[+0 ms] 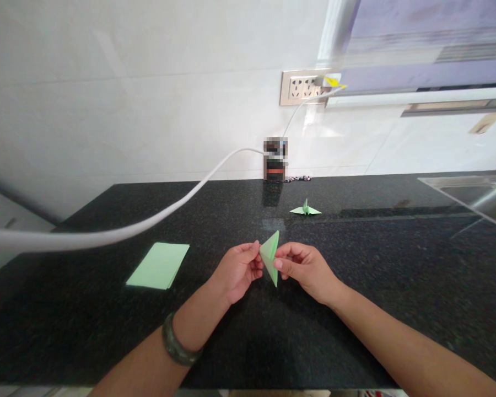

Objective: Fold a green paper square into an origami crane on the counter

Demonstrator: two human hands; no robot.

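Note:
A light green sheet of paper, folded into a layered triangular shape (pixel 270 257), is held up above the dark countertop between my two hands. My left hand (pixel 240 270) pinches its left corner between thumb and fingers. On the other side, my right hand (pixel 303 267) grips the right edge, thumb in front and fingers partly hidden behind the paper. Further back sits a finished green paper crane (pixel 306 209) with its wings spread. To the left lies a stack of flat green paper sheets (pixel 159 266).
The black speckled countertop (pixel 334 353) runs to a white tiled wall. A phone-like object (pixel 275 160), its face blurred out, leans there. A white cable (pixel 165 216) arcs across the left, and a socket panel (pixel 297 88) is above. A metal sink (pixel 483 193) is at right.

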